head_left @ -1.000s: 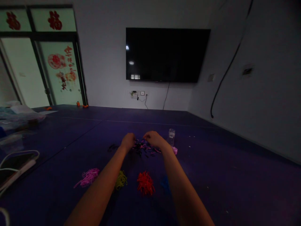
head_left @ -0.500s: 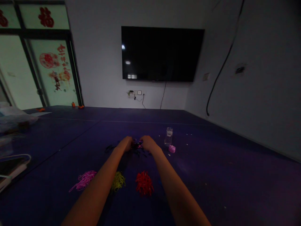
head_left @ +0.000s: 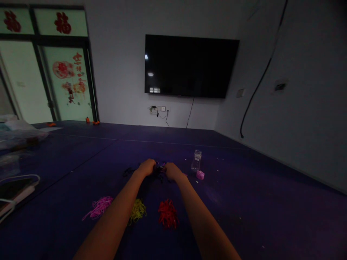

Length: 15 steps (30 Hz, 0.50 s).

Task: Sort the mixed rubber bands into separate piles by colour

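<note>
My left hand and my right hand are down at a scattered pile of black bands, one on each side. The fingers of both hands are mostly hidden or too dark to make out. Closer to me lie a pink pile of bands, a yellow-green pile partly behind my left forearm, and a red pile between my forearms. A clear bottle lies right of my right hand, with a pink cap beside its near end.
All this is on a dark blue-purple surface. At the left are clear plastic bags and a dark device with a white cable. Small orange objects sit at the far edge, below a wall-mounted television and a glass door.
The whole view has shifted slightly, so most things appear a little further right and lower. Both hands remain at the black pile, with slightly changed poses.
</note>
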### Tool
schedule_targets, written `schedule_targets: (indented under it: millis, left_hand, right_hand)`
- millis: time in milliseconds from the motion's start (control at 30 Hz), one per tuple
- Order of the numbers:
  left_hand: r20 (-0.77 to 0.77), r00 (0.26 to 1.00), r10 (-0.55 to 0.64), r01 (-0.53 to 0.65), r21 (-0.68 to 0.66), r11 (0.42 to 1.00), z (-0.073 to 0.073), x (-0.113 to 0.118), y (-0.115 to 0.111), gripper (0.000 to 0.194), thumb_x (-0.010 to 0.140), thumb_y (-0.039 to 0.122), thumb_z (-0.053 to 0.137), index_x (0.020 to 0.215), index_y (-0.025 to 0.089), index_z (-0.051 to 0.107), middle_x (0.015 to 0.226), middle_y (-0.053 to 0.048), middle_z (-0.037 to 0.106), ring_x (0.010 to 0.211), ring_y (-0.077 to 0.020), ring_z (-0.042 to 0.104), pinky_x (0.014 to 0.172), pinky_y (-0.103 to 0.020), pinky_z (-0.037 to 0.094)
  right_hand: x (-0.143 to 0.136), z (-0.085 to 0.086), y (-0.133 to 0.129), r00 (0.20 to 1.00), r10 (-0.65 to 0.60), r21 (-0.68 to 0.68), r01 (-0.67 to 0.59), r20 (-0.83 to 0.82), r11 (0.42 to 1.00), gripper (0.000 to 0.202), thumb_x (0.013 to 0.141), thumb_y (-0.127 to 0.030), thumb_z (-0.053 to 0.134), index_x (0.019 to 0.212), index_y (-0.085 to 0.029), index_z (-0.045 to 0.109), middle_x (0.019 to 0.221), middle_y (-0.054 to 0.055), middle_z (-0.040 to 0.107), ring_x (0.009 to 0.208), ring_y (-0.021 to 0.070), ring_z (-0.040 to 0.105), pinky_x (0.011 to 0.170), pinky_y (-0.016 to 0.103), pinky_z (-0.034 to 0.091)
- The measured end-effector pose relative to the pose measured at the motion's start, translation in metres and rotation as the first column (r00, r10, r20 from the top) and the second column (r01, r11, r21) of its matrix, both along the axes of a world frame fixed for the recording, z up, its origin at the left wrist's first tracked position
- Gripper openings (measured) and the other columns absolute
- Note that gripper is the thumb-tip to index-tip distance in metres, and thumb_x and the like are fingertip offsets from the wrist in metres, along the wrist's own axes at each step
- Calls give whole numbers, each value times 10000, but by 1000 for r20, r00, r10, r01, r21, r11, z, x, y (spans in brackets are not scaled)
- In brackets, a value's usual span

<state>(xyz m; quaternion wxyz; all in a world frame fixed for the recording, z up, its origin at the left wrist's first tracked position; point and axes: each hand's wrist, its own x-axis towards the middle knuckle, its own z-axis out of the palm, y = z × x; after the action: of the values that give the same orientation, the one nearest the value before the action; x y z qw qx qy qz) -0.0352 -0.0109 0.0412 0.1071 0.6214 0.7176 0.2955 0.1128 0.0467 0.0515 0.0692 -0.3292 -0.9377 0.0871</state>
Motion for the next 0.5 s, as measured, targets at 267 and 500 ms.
schedule_targets:
  millis: [267, 500]
  left_hand:
    - [-149, 988, -36, 20, -108, 994, 13, -2, -2, 166, 647, 35, 557, 696, 146, 671, 753, -78, 695, 787, -184, 617, 736, -239, 413]
    - [-191, 978, -79, 50, -151, 987, 25, 2, -7, 272, 632, -7, 544, 792, 159, 689, 697, -45, 694, 714, -161, 628, 667, -212, 429]
  right_hand:
    - [9, 13, 4, 1000, -20, -85, 21, 13, 996, 245, 713, -86, 570, 894, -117, 733, 835, 110, 716, 771, 170, 660, 620, 172, 431]
    - [15, 19, 10, 998, -58, -112, 53, -36, 992, 274, 674, -58, 578, 868, -161, 742, 819, 66, 721, 749, 151, 659, 591, 151, 431]
